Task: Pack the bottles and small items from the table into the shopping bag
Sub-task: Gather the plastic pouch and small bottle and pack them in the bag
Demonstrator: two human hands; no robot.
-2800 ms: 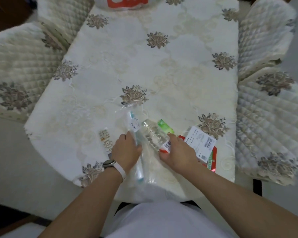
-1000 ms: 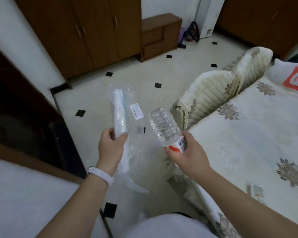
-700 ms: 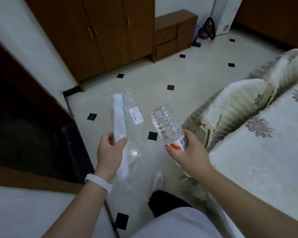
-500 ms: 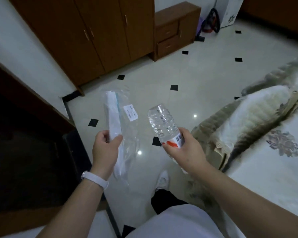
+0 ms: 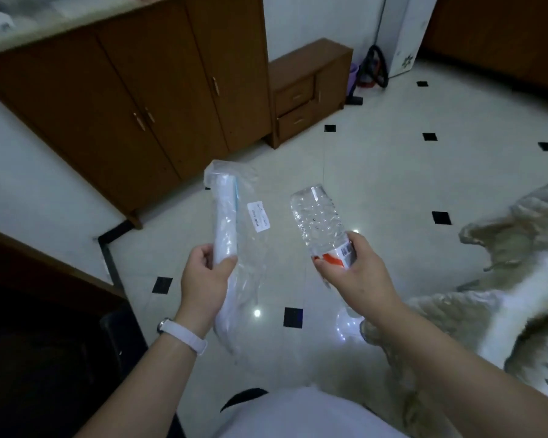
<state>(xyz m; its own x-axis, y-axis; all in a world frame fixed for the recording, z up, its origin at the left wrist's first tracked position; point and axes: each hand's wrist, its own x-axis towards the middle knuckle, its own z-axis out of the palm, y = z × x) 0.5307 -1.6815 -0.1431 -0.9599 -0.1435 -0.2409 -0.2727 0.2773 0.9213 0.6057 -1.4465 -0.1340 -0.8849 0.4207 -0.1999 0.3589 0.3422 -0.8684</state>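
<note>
Both hands raised: left hand grips a bagged tube, right hand grips an upturned water bottle.

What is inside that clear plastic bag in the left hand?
A long white tube-shaped item with a blue-green strip stands inside the clear bag, which bears a white label. The left hand covers its middle, so what it is cannot be told.

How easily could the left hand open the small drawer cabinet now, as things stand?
Probably no. The left hand grips the plastic-wrapped tube, so it is not free, and the drawer cabinet stands far off across the tiled floor.
</note>
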